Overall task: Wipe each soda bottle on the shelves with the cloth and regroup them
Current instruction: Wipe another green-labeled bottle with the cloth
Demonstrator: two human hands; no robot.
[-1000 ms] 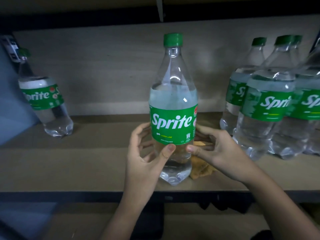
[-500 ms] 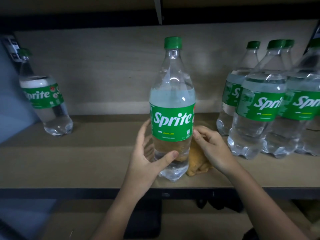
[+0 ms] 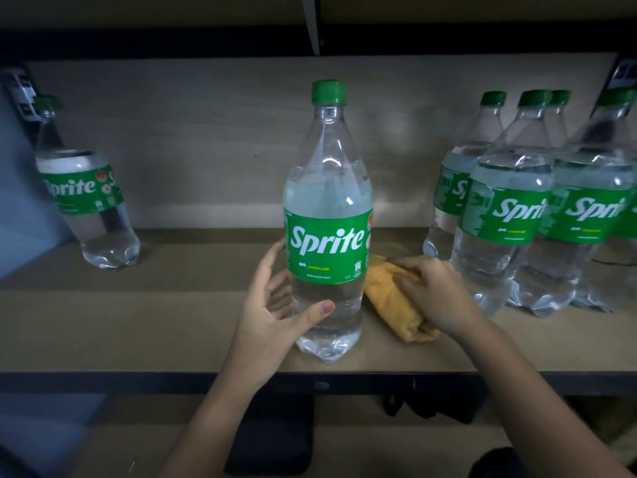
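Two hands at work round one upright soda bottle (image 3: 327, 236), taken as the landmark. Left hand (image 3: 272, 319) cupped against the bottle's lower body, thumb across the clear front below the label, fingers curved behind its left side: a loose steadying grip, not a firm clamp. Right hand (image 3: 432, 294) just right of the bottle, fingers curled down over the folded yellow cloth (image 3: 393, 301), gripping it where it lies on the shelf (image 3: 172, 305); cloth touching or nearly touching the bottle's base, hard to tell which. Bottle standing near the shelf's front edge, label forward, green cap on. Well to the left of it, a lone bottle (image 3: 86, 208) at the back. To the right, beyond the cloth, a tight cluster of bottles (image 3: 517, 219) standing shoulder to shoulder.

Judged as the start of a wipe: cloth being gathered, bottle held ready. Risks from here: a full, tall bottle so close to the edge could tip forward off the shelf if the left hand slackens while the cloth pushes against it. Swinging the right elbow outward while lifting the cloth could knock the nearest of the cluster. A bunched cloth may smear rather than clean.
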